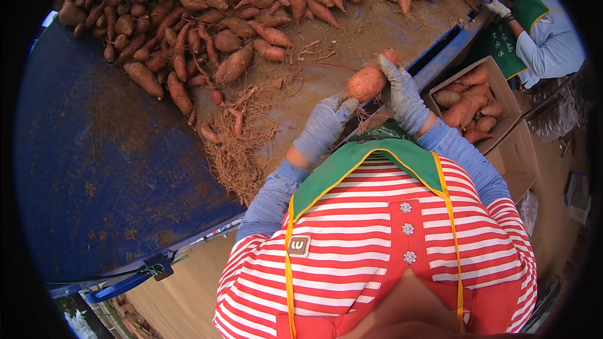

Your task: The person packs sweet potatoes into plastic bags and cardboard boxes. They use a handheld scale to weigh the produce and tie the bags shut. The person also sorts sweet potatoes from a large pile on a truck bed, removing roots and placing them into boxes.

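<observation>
Both of my gloved hands are at one reddish sweet potato (366, 84), above the near edge of a dirty blue truck bed. My left hand (327, 120) pinches its lower left end between thumb and fingers. My right hand (404, 96) is at its right side, with a second orange piece (389, 58) at the fingertips; whether this is part of the same root cannot be told. Thin roots hang below. A large heap of sweet potatoes (235, 23) lies beyond my hands, and a pile of stringy roots (240, 155) is left of my left hand.
To my right stands a cardboard box (511, 120) holding sweet potatoes, with another cardboard box (525, 165) beside it. A co-worker in gloves and a green apron (530, 7) holds a sweet potato at the upper right. The truck bed's raised blue edge (443, 49) runs between us and the heap.
</observation>
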`<act>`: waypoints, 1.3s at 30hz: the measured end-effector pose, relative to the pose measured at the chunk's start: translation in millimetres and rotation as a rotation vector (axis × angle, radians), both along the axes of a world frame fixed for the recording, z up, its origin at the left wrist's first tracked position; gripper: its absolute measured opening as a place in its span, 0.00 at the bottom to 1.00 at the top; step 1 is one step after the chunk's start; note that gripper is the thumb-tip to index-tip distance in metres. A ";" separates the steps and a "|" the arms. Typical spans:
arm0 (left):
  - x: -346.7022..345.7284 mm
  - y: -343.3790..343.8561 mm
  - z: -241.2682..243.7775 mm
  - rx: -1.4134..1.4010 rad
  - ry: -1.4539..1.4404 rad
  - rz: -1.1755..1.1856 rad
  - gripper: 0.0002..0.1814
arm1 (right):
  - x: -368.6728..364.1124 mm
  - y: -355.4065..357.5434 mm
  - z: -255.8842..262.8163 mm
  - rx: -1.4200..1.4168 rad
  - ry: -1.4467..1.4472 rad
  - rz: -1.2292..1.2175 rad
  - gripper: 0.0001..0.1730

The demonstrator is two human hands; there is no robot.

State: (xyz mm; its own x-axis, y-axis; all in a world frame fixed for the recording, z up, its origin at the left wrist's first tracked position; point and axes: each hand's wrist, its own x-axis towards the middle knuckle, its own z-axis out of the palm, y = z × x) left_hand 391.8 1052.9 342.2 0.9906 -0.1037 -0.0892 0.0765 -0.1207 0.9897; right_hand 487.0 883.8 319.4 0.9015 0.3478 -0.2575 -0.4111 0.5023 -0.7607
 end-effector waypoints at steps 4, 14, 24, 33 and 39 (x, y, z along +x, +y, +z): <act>0.1 0.1 1.6 -0.143 0.074 -0.065 0.22 | -0.5 1.2 -4.3 0.129 0.279 0.056 0.25; -6.9 -4.4 -19.7 -0.003 0.237 -0.138 0.23 | 6.8 4.7 16.4 -0.928 -0.788 -0.024 0.30; 7.2 86.9 46.5 1.751 -0.059 0.259 0.38 | 13.6 -51.0 13.0 -0.246 -0.215 0.164 0.29; 48.1 -25.4 20.1 -0.782 0.017 0.107 0.20 | -14.6 -28.1 12.3 0.550 0.256 0.256 0.18; 42.3 8.1 6.3 -0.047 0.101 -0.039 0.15 | -7.1 -92.5 37.5 -0.311 -0.127 0.609 0.37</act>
